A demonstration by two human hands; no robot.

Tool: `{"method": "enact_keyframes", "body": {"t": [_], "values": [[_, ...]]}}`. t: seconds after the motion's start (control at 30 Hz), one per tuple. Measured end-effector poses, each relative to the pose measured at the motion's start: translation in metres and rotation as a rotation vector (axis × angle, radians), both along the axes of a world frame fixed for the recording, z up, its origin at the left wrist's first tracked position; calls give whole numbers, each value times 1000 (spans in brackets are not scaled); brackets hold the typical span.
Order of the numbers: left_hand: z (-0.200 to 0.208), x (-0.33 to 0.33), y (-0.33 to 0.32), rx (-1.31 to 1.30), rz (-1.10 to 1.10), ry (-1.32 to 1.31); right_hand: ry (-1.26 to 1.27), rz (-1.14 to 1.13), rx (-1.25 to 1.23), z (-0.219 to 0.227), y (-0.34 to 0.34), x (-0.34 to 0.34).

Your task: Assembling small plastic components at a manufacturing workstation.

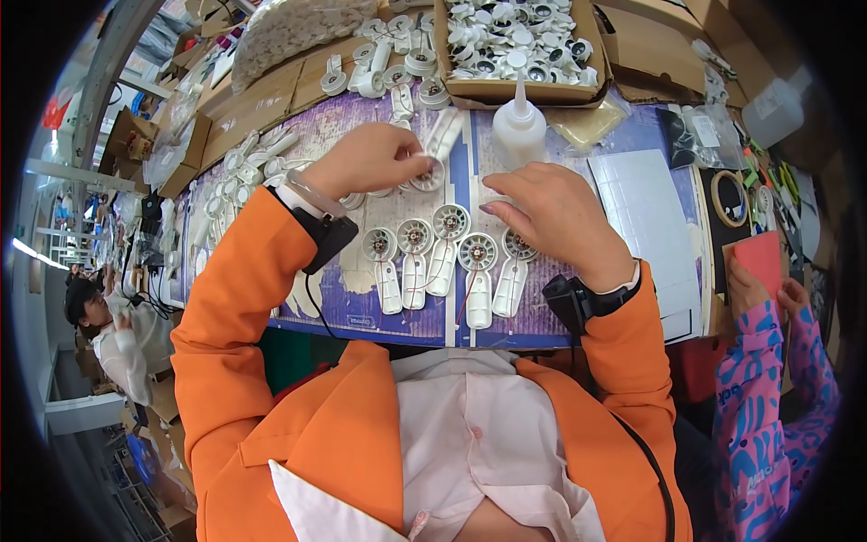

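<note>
Five fan housings point(442, 267) lie nearest; left hand point(377, 161) pinches another housing point(440, 145) (placing, probably; next wants controlled release), right hand point(562, 215) fingers apart.

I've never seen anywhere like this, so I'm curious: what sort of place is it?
Probably an assembly workshop: matching white round-headed parts lie on a worn purple table, a cardboard box is heaped with small white pieces, and a squeeze bottle stands nearby.

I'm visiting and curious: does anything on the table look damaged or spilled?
The purple tabletop looks worn: pale, ragged patches break its colour, one just left of the round-headed white parts. I see no spill.
</note>
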State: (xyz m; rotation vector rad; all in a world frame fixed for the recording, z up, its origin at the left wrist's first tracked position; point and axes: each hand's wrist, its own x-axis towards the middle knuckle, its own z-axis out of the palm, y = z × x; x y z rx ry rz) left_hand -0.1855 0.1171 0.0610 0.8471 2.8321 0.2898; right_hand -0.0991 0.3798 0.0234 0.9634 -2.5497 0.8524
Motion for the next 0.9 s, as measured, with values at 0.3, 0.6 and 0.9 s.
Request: {"method": "enact_keyframes", "body": {"t": [0.3, 0.6, 0.9], "values": [[-2, -3, 25, 30, 184, -159, 5, -7, -7, -3, -1, -1], [10, -9, -68, 249, 212, 14, 37, 7, -25, -2, -3, 0], [-7, 11, -71, -124, -21, -111, -10, 17, -2, -4, -4, 1]]}}
